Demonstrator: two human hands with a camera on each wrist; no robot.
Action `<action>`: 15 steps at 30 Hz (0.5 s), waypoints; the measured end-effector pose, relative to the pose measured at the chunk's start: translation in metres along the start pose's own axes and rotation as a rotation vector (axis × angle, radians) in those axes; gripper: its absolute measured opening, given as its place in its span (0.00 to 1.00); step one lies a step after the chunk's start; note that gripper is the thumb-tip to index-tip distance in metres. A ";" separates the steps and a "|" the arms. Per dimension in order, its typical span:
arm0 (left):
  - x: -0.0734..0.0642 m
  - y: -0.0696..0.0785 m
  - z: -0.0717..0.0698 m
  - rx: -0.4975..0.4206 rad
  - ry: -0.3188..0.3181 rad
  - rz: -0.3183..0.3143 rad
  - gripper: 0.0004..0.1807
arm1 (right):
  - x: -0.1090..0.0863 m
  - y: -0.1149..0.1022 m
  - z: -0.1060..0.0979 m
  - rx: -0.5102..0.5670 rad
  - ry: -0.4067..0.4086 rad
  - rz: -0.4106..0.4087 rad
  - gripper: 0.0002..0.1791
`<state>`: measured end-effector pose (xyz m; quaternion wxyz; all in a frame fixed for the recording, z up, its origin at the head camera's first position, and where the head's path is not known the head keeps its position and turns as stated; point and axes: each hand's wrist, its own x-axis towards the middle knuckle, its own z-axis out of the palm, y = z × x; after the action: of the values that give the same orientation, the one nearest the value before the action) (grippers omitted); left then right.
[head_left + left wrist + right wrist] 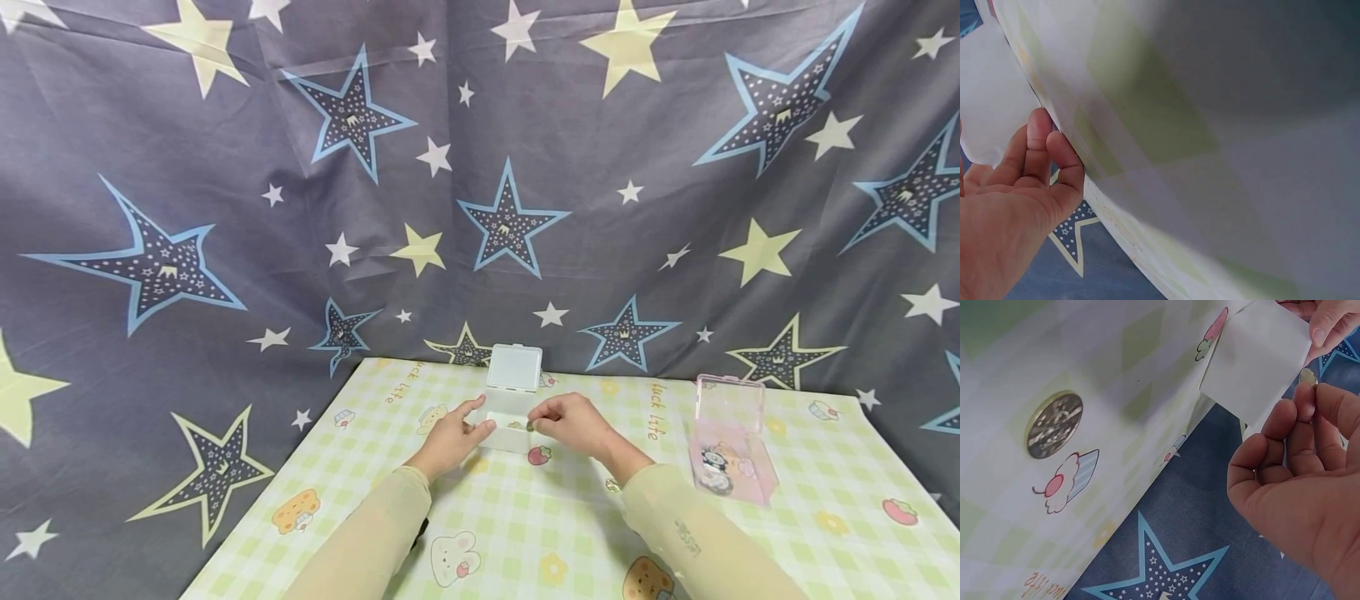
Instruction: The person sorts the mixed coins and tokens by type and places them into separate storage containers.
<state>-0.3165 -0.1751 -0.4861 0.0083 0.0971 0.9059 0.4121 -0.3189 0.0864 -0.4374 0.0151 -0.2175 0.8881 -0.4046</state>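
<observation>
A small white box (504, 439) stands on the table with its hinged lid (514, 368) raised at the back. My left hand (448, 439) grips its left side, thumb toward the front and fingers toward the rear. Above the box's right edge, my right hand (573, 422) pinches a gold-coloured coin (1308, 377) between thumb and fingertips. Something small and gold (515, 425) shows inside the box. Another coin (1055, 425), gold-rimmed, lies on the table by the right forearm. In the left wrist view, part of the white box (994, 87) appears beyond the fingers.
To the right stands a clear pink box (750, 483) with its lid up, holding a few black-and-white and pink items. A green checked cloth (525, 525) covers the table. Behind it hangs a dark curtain (405, 208) with stars.
</observation>
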 end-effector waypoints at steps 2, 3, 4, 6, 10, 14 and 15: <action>0.000 0.000 0.000 -0.003 -0.003 0.002 0.35 | 0.001 0.000 0.001 0.001 0.001 0.007 0.08; 0.000 0.000 0.000 -0.004 -0.005 0.002 0.35 | 0.001 0.000 0.002 0.001 0.000 0.008 0.08; 0.000 0.000 0.000 -0.005 -0.007 0.003 0.35 | 0.002 0.000 0.002 0.001 0.003 0.013 0.08; 0.000 0.001 0.000 -0.005 -0.008 0.002 0.35 | 0.002 0.000 0.004 0.004 0.008 0.019 0.09; 0.000 0.000 0.000 -0.004 -0.008 0.003 0.35 | 0.000 0.000 0.004 0.012 0.017 0.033 0.10; 0.000 -0.001 0.000 0.003 -0.001 0.007 0.35 | -0.002 0.002 0.003 0.014 0.019 0.040 0.10; 0.000 -0.001 0.001 0.005 0.000 0.011 0.36 | -0.003 0.002 0.002 0.011 0.019 0.040 0.10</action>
<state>-0.3163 -0.1753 -0.4872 0.0058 0.1022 0.9064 0.4099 -0.3171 0.0876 -0.4406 0.0156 -0.1959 0.8901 -0.4111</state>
